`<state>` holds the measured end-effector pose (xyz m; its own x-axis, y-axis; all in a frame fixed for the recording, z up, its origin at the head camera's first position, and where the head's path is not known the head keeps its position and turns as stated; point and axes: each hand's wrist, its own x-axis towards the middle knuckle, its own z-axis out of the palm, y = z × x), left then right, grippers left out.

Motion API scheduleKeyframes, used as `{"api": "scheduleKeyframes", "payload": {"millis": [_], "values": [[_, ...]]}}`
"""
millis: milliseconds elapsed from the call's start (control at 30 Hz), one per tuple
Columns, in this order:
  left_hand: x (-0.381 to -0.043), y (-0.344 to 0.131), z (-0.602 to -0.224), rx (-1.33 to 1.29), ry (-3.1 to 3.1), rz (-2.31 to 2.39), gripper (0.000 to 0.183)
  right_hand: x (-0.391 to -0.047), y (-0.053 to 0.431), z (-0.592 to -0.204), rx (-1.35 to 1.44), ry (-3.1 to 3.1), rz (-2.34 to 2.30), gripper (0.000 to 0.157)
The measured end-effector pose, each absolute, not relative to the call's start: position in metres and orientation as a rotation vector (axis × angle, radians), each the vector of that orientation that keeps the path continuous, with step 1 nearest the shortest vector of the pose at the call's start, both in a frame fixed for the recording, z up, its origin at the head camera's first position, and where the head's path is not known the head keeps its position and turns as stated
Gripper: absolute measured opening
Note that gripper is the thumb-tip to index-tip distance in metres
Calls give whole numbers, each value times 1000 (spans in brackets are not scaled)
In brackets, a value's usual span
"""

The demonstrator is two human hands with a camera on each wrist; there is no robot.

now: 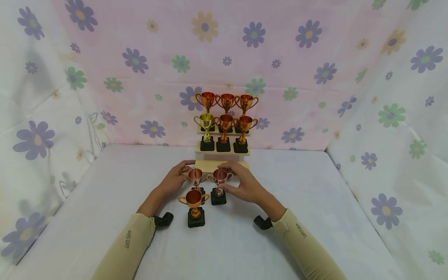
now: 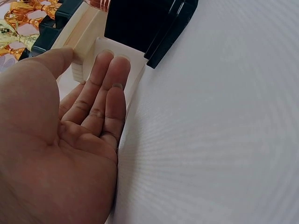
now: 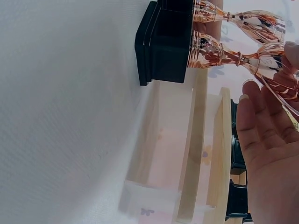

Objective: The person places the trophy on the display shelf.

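My right hand (image 1: 243, 182) pinches a small rose-gold trophy cup (image 1: 218, 177) with a black base, the thumb on the near side and fingers behind. Only part of that hand (image 3: 273, 144) shows in the right wrist view. A second rose-gold trophy (image 1: 195, 177) stands just left of it, partly hidden by an orange-gold trophy (image 1: 194, 199) in front. My left hand (image 1: 174, 179) is beside the second trophy, at the left end of a tiered wooden stand (image 1: 206, 166). In the left wrist view its fingers (image 2: 96, 100) are extended, and the thumb lies against the stand's edge.
On the stand's two upper tiers stand several trophies, orange-gold ones (image 1: 227, 100) and a yellow-gold one (image 1: 207, 121). A white cloth-covered table (image 1: 297, 241) lies under everything. Flower-printed curtains (image 1: 227, 39) enclose the back and sides.
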<state>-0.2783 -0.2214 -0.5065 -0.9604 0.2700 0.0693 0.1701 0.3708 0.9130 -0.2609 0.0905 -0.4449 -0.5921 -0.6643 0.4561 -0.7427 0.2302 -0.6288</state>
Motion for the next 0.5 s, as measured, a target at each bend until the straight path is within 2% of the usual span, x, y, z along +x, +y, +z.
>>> {"api": "scheduleKeyframes", "payload": {"millis": [500], "values": [[-278,-221,-506,411,2512,1678,55,-263,91,-442,1412,-2308,1382,53]]}}
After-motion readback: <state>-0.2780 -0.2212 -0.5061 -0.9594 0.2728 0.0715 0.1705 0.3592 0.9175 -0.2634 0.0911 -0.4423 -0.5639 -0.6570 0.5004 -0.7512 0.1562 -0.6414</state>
